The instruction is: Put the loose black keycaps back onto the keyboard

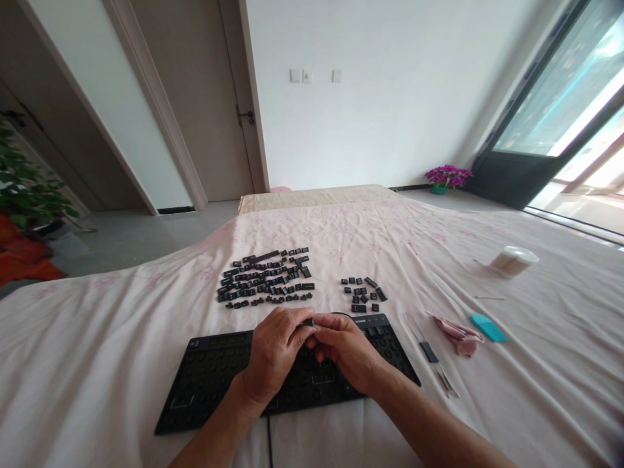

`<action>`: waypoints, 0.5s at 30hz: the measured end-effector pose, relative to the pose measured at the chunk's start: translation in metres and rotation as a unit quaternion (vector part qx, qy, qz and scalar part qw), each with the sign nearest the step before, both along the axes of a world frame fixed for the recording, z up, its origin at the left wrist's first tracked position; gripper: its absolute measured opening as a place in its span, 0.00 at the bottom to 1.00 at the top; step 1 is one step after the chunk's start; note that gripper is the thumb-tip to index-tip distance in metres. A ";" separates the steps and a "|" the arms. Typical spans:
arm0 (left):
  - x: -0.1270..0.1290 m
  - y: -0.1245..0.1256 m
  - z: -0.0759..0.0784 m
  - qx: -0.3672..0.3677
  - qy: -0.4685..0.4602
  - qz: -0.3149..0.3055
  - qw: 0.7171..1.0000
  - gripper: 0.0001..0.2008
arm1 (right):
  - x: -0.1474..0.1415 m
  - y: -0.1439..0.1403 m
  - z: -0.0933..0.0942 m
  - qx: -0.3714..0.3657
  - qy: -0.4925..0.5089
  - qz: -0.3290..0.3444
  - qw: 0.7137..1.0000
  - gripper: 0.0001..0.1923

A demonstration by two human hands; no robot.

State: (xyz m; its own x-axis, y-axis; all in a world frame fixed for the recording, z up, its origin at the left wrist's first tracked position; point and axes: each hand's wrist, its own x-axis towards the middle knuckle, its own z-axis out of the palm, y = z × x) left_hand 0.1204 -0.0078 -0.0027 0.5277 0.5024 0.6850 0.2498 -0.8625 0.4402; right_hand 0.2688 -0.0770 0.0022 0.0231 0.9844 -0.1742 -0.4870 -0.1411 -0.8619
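A black keyboard [219, 364] with most of its keycaps off lies on the bedspread, under my hands. Over its upper middle, my left hand [273, 351] pinches a small black keycap [308, 322] between thumb and fingers. My right hand [346, 346] meets it from the other side, fingertips closed at the same keycap; whether they hold anything else is hidden. Beyond the keyboard, loose keycaps [266, 279] lie in rows on the left, and a smaller group of keycaps [359, 292] lies on the right.
To the right lie a wire keycap puller [429, 353], a pink cloth [458, 335], a blue rectangular piece [488, 327] and a thin cotton swab [490, 298]. A clear tub of swabs [514, 262] stands farther back. The pale bedspread [97, 351] is wrinkled.
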 end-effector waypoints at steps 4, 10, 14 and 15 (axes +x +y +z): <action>0.000 0.001 0.002 -0.012 0.007 -0.034 0.999 0.15 | 0.010 0.001 0.003 -0.011 0.043 0.032 0.999 0.13; 0.002 0.000 -0.004 -0.086 -0.003 -0.044 0.995 0.17 | 0.015 0.004 -0.002 -0.001 0.013 0.024 1.000 0.14; 0.008 -0.004 -0.004 -0.275 -0.107 0.018 0.955 0.13 | 0.012 0.004 -0.003 0.002 -0.002 -0.049 0.999 0.15; 0.010 -0.005 -0.003 -0.347 -0.133 0.012 0.928 0.13 | 0.012 0.003 -0.002 0.017 -0.020 -0.072 0.997 0.14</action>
